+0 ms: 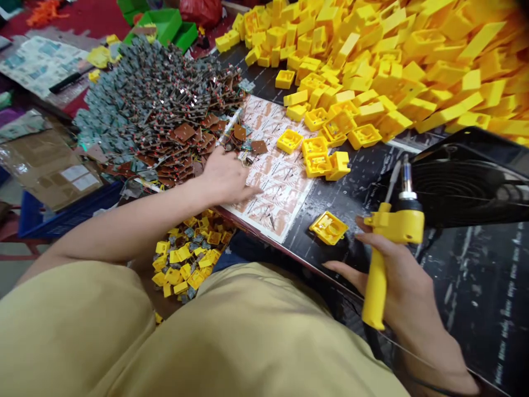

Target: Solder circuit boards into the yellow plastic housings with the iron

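The right hand (409, 281) grasps a yellow soldering gun (376, 286) above the table (463, 264) – probably light, rigid, best held by its handle. The left hand (227, 176) is at the brown boards (184, 132) (fragile wires, likely; edges safer) – its grip I can't tell.

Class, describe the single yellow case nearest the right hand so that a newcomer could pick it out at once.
Start at the huge yellow heap on the black tabletop. Come towards the wearer, to between the patterned sheet and the right hand with its yellow tool. The case there lies open side up, alone, clear of the small cluster beside the heap.
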The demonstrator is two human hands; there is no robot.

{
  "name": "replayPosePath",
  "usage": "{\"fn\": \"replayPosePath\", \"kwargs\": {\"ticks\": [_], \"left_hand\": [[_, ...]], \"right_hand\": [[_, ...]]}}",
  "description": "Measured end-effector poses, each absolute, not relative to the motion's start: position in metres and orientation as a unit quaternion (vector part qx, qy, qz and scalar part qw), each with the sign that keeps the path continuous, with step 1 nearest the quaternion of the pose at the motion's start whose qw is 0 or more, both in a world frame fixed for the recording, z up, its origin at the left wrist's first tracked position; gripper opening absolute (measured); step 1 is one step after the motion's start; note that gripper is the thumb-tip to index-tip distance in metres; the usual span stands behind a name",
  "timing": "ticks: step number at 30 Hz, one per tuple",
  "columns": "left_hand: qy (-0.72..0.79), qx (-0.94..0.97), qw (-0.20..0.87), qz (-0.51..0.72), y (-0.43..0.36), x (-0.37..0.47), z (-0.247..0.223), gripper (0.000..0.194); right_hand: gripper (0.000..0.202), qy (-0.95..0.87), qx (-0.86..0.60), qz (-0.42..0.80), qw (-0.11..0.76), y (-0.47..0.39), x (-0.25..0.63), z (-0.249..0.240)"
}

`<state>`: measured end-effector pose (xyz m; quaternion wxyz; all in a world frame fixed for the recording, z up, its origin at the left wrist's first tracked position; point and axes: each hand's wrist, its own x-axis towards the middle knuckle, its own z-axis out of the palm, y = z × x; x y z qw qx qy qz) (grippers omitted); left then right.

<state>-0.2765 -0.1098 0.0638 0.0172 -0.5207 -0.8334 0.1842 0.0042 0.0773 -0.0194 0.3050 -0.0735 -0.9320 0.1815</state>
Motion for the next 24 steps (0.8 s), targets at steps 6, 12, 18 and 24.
{"fn": "replayPosePath", "kwargs": {"ticks": [6, 12, 18, 24], "left_hand": [[-0.834, -0.535, -0.088, 0.103, -0.114, -0.273, 0.061, 0.03], [-0.798, -0.458, -0.272, -0.282, -0.09, -0.285, 0.071, 0.024], [-0.714, -0.466, -0.427, -0.301, -0.066, -0.269, 0.051, 0.031], [-0.727, -0.537, -0.357, -0.238, -0.067, -0.256, 0.035, 0.018]], "right_hand": [[0.049, -0.933, -0.05, 0.175, 0.31, 0.069, -0.021, -0.019], [0.053, -0.926, -0.051, 0.206, 0.313, 0.066, -0.005, -0.003], [0.05, -0.938, -0.052, 0.216, 0.264, 0.067, 0.004, -0.013], [0.056, -0.947, -0.035, 0.214, 0.236, 0.072, 0.004, -0.017]]}}
